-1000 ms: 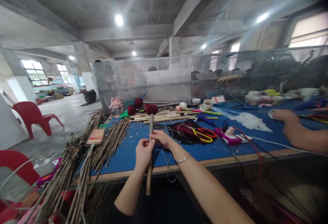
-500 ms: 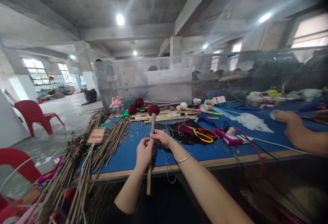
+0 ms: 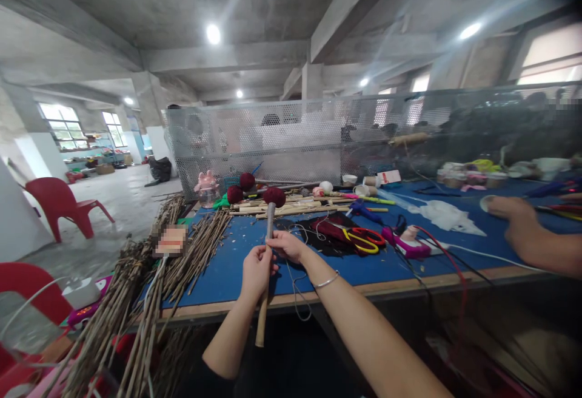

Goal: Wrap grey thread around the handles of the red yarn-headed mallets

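Observation:
A mallet with a round dark red head (image 3: 274, 196) stands nearly upright in front of me, its wooden handle (image 3: 260, 330) reaching below the table edge. Grey wrapping (image 3: 270, 222) covers the handle just beneath the head. My left hand (image 3: 257, 269) is closed around the handle. Against the lower end of the wrapping, the fingers of my right hand (image 3: 285, 246) pinch the handle. From there a thin grey cord (image 3: 297, 301) hangs in a loop over the table edge. Two more dark red balls (image 3: 235, 194) lie behind, to the left.
Bundles of thin sticks (image 3: 195, 252) lie at the left. Scissors with yellow and red handles (image 3: 361, 240) rest on dark cloth to the right, near a purple power strip (image 3: 413, 247) with cables. Another person's hand (image 3: 513, 213) is at the far right. A mesh panel (image 3: 254, 137) stands behind.
The mallet's head has shifted slightly right and the handle's lower end slightly left, so it tilts a little more. Both hands keep their hold.

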A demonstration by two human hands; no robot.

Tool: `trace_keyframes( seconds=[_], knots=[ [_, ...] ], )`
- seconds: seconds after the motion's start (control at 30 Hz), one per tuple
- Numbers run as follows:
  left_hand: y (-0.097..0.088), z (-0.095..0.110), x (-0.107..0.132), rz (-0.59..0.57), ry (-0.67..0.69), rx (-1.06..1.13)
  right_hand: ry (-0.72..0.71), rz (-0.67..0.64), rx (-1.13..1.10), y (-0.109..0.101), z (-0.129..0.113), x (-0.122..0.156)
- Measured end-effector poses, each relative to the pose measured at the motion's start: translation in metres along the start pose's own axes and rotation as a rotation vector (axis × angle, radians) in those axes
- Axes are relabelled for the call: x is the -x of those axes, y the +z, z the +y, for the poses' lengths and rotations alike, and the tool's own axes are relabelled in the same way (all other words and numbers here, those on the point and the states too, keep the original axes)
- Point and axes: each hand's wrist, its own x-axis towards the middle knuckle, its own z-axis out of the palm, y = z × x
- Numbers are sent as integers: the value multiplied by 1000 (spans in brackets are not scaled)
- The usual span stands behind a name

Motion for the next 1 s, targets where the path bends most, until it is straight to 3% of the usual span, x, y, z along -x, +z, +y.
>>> trace_keyframes(
  seconds=[0.23,0.6,0.73,0.87,1.0],
  knots=[
    [0,4,5,90,103,-119,-2,28,33,3,-2,0],
    [-3,-2,-2,133,46,-35,31,53,37,5,-4,0],
    [-3,2,1,150,42,-3,49,165,134,13,-6,5],
    [-7,5,1,188,24,58,-46,307,417,35,-12,52],
    [-18,4,-3,215,8,111,-104,249,657,61,-29,145]
  ],
)
